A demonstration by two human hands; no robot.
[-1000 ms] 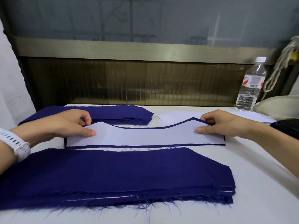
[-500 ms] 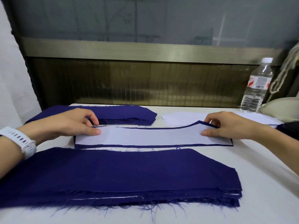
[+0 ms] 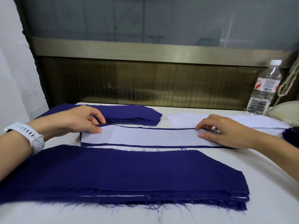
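Note:
A long white interfacing piece (image 3: 145, 136) lies flat on a matching navy fabric piece (image 3: 145, 145), whose edge shows as a thin border around it. My left hand (image 3: 77, 120) pinches the left end, thumb on the white surface and fingers curled at the upper corner. My right hand (image 3: 226, 133) holds the right end, thumb on top and curled fingertips at the upper edge. The right end of both pieces is hidden under that hand.
A thick stack of navy fabric (image 3: 113, 172) with frayed edges lies nearer to me. A second navy stack (image 3: 132, 113) sits behind the left hand. More white pieces (image 3: 186, 118) lie at the back right, near a water bottle (image 3: 265, 89) and a cream object (image 3: 284, 110).
Both hands have stayed on the ends of the white piece. Its raised upper corners have come down, and it now lies flatter and straighter on the navy piece.

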